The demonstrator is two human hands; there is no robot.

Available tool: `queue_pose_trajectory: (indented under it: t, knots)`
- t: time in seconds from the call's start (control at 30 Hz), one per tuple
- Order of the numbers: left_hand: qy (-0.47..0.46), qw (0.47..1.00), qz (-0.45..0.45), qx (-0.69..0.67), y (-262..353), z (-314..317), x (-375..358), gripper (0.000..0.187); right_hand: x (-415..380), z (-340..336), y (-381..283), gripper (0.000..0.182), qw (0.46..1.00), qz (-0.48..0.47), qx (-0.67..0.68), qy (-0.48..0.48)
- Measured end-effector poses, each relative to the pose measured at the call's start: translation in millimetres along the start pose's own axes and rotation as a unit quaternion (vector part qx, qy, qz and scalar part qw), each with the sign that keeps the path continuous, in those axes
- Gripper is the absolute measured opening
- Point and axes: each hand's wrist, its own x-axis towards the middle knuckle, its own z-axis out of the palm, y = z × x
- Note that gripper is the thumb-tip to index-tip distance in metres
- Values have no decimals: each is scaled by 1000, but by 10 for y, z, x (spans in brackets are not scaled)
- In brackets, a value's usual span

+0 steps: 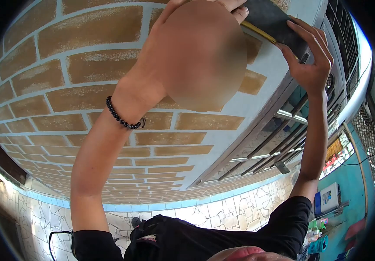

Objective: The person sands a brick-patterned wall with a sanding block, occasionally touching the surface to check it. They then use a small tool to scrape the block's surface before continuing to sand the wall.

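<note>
A dark flat panel (274, 21) is up against the wall at the top right, with a narrow yellow strip (259, 32) along its lower edge. My right hand (312, 65) grips the panel's right end, fingers on its face and thumb by the end of the strip. My left hand (176, 11) reaches up to the panel's left end. Its bent fingertips touch the panel beside the strip. A blurred oval hides much of this hand. A black bead bracelet (117, 116) circles my left wrist.
A brick-patterned wall (96, 65) with pale joints fills the left and middle. Below the panel is a barred window (270, 139). Pale cracked-pattern tiles (222, 217) cover the floor. At the lower right stand a white-and-blue box (327, 199) and a teal basket (318, 245).
</note>
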Motion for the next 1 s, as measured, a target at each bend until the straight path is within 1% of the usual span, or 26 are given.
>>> queue_pose_trajectory:
  t: [0.13, 0.27, 0.37, 0.47, 0.57, 0.7, 0.73, 0.83, 0.87, 0.93, 0.97, 1.0]
  knots:
    - [15, 1000, -10, 8, 50, 20, 6, 76, 4, 45, -47, 55, 1000, 9, 6, 12]
    - [19, 999, -8, 45, 117, 45, 22, 73, -38, 105, -27, 56, 999, 7, 17, 34]
    - [7, 998, -17, 66, 190, 23, 81, 68, -58, 142, -152, 55, 997, 40, -15, 60]
    - [2, 997, -20, 79, 254, 7, 152, 64, -252, 226, -167, 54, 989, 66, -104, 84]
    - [1, 995, -20, 98, 333, 42, 193, 63, -344, 389, -328, 53, 976, 95, -134, 146]
    - [2, 994, -33, 105, 434, 155, 217, 66, -348, 572, -692, 51, 966, 159, -112, 169]
    - [5, 994, -37, 99, 442, 193, 216, 67, -400, 650, -679, 59, 971, 149, -87, 167]
    - [-11, 993, -61, 97, 446, 273, 237, 73, -484, 776, -785, 64, 964, 197, -88, 153]
    - [2, 994, -52, 101, 442, 296, 231, 75, -514, 805, -799, 70, 964, 215, -83, 131]
    - [27, 993, -36, 107, 426, 320, 210, 79, -525, 835, -803, 72, 962, 222, -87, 130]
    - [22, 993, -36, 110, 419, 325, 211, 81, -511, 840, -812, 73, 962, 225, -88, 129]
    - [16, 993, -38, 112, 416, 330, 207, 82, -503, 787, -842, 73, 959, 240, -120, 91]
